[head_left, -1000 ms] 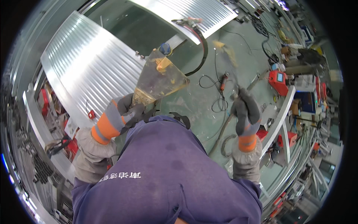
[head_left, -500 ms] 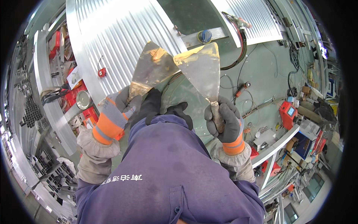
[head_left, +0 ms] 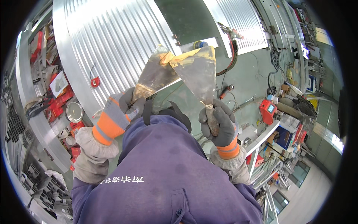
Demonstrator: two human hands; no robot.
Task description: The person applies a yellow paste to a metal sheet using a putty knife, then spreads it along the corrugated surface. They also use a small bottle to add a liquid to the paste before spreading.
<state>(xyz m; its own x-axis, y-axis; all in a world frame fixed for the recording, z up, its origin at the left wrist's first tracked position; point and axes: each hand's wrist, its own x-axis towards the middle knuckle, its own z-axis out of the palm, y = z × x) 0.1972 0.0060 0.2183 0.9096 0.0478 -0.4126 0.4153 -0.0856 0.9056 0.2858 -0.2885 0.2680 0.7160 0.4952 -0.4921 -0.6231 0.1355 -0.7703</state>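
Observation:
In a grey and orange work glove, my left hand (head_left: 118, 114) is closed round the base of a broad putty knife (head_left: 153, 76). Its grey blade points up and to the right, with yellowish residue near the edge. My right hand (head_left: 222, 125), gloved the same way, grips the worn handle of a second putty knife (head_left: 197, 71). That blade tilts up and to the left, with a yellow smear along its wide edge. The blades meet at their upper corners, the right one overlapping the left one in view. Both are held up in front of my body.
Ahead lies a large corrugated metal panel (head_left: 108, 44), with a small red tool (head_left: 95, 82) on it. Another ribbed panel (head_left: 238, 22) is farther right. A round tin (head_left: 74, 112) stands left among red boxes. Cables cross the green floor (head_left: 246, 71) near a red device (head_left: 267, 111).
The putty knives have come closer together, and their blade corners now overlap. My right hand has shifted slightly left. The surroundings at right have slid left in view.

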